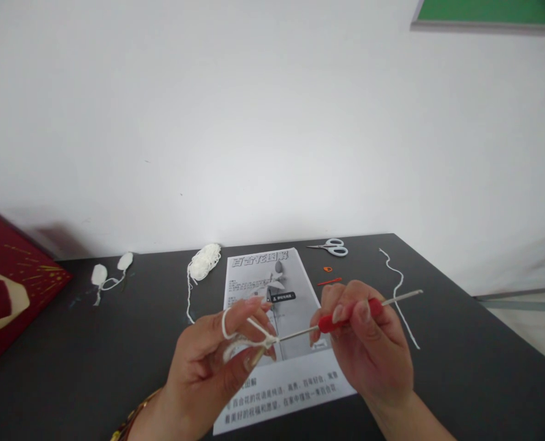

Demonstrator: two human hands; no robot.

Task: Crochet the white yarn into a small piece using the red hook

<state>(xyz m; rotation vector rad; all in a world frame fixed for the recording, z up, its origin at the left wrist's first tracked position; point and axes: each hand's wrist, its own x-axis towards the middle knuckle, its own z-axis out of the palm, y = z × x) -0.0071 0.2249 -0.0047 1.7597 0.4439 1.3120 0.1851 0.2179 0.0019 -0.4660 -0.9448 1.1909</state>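
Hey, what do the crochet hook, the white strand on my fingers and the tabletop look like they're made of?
Crochet hook: pale, slim shaft, likely metal; the red grip looks like soft plastic or rubber, matte. White strand: soft, slightly fuzzy yarn, probably cotton or acrylic, matching the small skein. Table: dark, matte, smooth surface, perhaps laminate; hard to tell.

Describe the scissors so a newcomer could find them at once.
Start at the printed sheet in the middle of the dark table. Just beyond its far right corner, near the wall, lie the scissors. Their pale looped handles and metal blades set them apart from the small orange bits nearby.
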